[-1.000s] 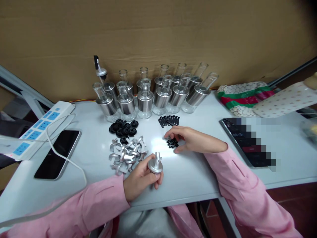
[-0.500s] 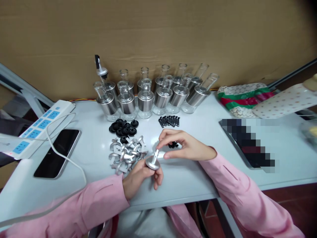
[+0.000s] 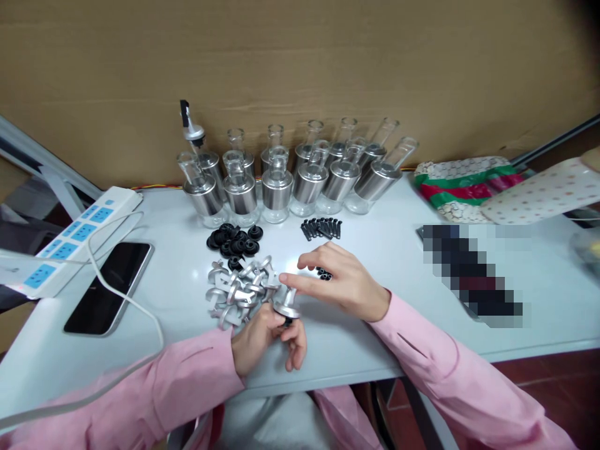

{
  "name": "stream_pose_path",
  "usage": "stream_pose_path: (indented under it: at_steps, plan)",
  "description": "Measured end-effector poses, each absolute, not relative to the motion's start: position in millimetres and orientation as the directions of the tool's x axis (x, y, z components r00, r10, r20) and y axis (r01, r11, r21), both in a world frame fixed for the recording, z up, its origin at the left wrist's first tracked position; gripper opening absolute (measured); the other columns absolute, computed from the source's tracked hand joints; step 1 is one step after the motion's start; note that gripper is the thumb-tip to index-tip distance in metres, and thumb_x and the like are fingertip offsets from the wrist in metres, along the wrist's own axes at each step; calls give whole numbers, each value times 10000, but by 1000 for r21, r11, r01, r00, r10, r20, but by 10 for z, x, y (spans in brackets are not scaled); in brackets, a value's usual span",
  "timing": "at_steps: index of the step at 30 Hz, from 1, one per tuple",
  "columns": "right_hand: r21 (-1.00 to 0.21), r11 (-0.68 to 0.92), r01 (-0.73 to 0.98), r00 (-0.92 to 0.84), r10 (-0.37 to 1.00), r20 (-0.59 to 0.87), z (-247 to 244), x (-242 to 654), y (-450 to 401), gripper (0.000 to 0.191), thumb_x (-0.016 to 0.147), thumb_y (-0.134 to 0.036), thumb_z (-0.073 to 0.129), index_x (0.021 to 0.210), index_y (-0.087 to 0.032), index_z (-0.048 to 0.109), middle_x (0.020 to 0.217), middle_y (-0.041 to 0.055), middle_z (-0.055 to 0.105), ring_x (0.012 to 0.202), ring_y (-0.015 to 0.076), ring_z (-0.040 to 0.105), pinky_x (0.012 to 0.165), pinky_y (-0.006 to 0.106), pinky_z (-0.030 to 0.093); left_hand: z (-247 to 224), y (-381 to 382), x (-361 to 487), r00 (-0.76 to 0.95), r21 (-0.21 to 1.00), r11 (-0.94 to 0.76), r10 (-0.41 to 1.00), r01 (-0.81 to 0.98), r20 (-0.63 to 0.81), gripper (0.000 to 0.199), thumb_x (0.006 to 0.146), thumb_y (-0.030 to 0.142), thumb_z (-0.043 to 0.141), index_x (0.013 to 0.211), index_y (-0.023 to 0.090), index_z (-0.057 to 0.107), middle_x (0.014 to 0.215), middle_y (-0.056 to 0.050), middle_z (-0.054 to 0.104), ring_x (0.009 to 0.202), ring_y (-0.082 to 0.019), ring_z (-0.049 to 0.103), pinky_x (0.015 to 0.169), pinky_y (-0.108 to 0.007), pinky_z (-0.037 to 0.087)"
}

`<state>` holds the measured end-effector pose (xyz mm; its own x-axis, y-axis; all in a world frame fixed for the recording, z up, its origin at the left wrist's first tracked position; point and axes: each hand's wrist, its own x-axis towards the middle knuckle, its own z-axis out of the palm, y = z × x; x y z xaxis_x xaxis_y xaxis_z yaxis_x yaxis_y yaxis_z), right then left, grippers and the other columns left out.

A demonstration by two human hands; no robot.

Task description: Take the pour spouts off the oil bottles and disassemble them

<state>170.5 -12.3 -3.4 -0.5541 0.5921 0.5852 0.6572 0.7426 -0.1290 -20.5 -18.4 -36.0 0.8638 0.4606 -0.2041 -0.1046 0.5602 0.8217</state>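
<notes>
My left hand (image 3: 257, 337) pinches a silver pourer spout (image 3: 285, 310) by its round base, with a black stopper showing underneath. My right hand (image 3: 344, 281) is over it with fingers apart. Its index finger reaches to the top of the spout; whether it touches cannot be made out. Just left of my hands lies a pile of silver pourer spouts (image 3: 241, 294). Behind that pile is a heap of black ribbed stoppers (image 3: 234, 240). Several slim black pieces (image 3: 322, 229) lie in a row, and small black rings (image 3: 324, 274) are partly hidden by my right hand.
Glass bottles with steel sleeves (image 3: 277, 190) stand in two rows at the back; one at the left carries a pourer (image 3: 193, 132). A power strip (image 3: 77, 240), a phone (image 3: 110, 287) and a white cable (image 3: 122, 295) are leftward. Rightward lies a coloured bag (image 3: 462, 187).
My right hand has shifted slightly and its fingers have spread, with the index finger now across the spout's top. The pourer has tipped more upright in my left hand, showing its black stopper.
</notes>
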Motion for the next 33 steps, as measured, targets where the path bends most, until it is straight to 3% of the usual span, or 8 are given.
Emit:
stream_pose_path:
  at_steps: [7,16,23,30,33]
  plan:
    - [90,789,608,-634,415,652,3,1698,-142,148,838,-109,567,939,-195,632,861,57,638,693,142,510,591,288,377,-376,-195,-229,880,853,515,439,-83,-180,282,749,369,383,529,196,349,473,-45,558,388,-119,455,448,-247,349]
    - [209,761,614,-643,328,692,20,1709,-134,174,869,-115,514,823,-219,646,812,16,671,805,136,562,644,284,443,-283,-158,-179,870,846,533,426,-19,-249,410,747,502,457,503,189,356,457,-43,564,340,-100,453,405,-228,330]
    - [246,747,617,-647,304,700,-37,1732,-101,113,856,-123,546,837,-178,643,849,2,681,885,138,524,739,312,427,-296,-137,-177,870,818,574,419,-33,-258,434,744,515,464,483,193,335,449,-42,566,319,-95,457,370,-217,308]
    - [245,742,624,-641,306,704,35,1735,-131,111,846,-125,570,824,-211,637,820,-14,674,853,125,512,752,301,422,-308,-157,-188,863,884,466,437,23,-253,554,723,669,476,482,196,316,467,-33,547,323,-74,433,374,-209,284]
    - [228,725,650,-602,309,736,44,1723,-131,124,815,-138,623,728,-225,607,783,-19,665,816,123,518,733,293,429,-329,-148,-191,862,901,432,438,50,-258,560,721,675,483,479,202,305,461,-28,539,322,-72,430,370,-208,281]
